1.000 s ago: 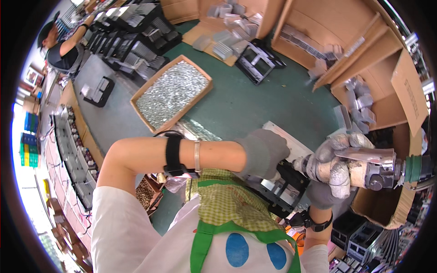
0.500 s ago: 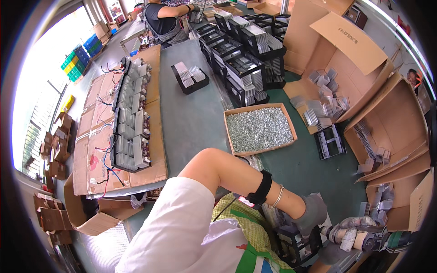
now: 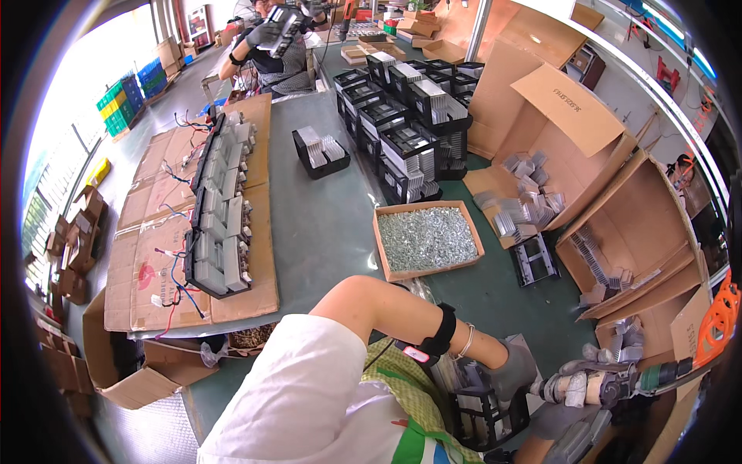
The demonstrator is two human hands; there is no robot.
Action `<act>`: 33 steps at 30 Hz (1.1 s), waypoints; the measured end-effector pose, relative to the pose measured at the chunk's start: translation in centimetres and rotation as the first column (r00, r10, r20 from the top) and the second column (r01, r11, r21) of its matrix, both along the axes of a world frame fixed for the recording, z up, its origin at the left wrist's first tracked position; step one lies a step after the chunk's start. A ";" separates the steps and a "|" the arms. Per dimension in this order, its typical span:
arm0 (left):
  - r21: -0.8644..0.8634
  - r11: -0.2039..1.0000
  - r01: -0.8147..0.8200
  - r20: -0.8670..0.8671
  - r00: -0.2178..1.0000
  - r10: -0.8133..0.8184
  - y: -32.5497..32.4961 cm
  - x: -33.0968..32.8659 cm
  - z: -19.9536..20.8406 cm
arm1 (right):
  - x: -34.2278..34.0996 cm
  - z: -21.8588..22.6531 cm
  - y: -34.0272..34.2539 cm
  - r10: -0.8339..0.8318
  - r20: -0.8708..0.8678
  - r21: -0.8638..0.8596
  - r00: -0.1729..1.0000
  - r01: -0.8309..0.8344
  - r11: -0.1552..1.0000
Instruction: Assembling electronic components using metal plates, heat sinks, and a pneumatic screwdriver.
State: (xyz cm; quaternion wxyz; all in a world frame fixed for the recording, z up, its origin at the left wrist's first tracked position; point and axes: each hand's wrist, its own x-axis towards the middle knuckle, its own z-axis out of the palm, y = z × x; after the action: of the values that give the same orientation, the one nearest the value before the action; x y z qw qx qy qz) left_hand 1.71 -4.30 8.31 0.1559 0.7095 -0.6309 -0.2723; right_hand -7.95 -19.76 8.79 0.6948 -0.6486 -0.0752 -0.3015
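In a grey glove, my left hand (image 3: pixel 510 373) is down at the black plastic frame (image 3: pixel 491 417) before me, fingers drawn together at its upper edge. Whatever is between those fingertips is hidden. My right hand (image 3: pixel 563 414), also gloved in grey, is wrapped round an electric screwdriver (image 3: pixel 610 387) lying sideways, its front end pointing left toward my left hand. Silver finned heat sinks show inside and around the frame. Close beyond my left forearm stands a shallow cardboard box (image 3: pixel 429 240) full of small metal screws.
Stacked black frames with heat sinks (image 3: pixel 410 147) rise behind the screw box; a single one (image 3: pixel 321 153) sits left of them. A long wired assembly (image 3: pixel 220 209) lies on flattened cardboard (image 3: pixel 139 263). Cartons of heat sinks (image 3: pixel 634 224) line the right. An orange coiled hanger (image 3: pixel 719 321) meets the screwdriver.
The whole view has shifted somewhat, bringing the orange hanger into sight. Across the table, a co-worker now holds up a black frame with heat sinks. My hands stay at the frame with the screwdriver.
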 end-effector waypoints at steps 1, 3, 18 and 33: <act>-0.026 1.000 -0.011 -0.022 1.000 0.010 0.4 0.0 0.2 | 0.2 0.1 -2.7 0.544 0.003 0.278 0.839 -0.523 0.806; 0.019 0.999 -0.040 -0.006 0.999 0.040 1.7 0.2 1.2 | 0.0 3.8 -1.5 0.280 0.116 -0.023 0.953 -0.279 0.960; 0.092 -0.319 -0.943 -0.263 -0.332 0.906 50.2 20.8 6.9 | -1.0 -1.5 -12.0 -0.651 0.010 -0.609 0.759 0.521 0.598; -0.685 0.452 -0.572 0.508 0.071 0.859 25.9 24.2 6.6 | 6.5 -3.3 -16.1 -0.754 -0.502 -0.582 0.423 0.480 0.657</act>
State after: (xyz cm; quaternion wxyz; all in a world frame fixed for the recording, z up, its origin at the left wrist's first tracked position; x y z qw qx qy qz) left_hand 25.94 21.57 14.87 0.0652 0.9249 -0.2109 0.3095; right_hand -1.46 -35.83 5.51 0.3735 -0.8028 0.3947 -0.2452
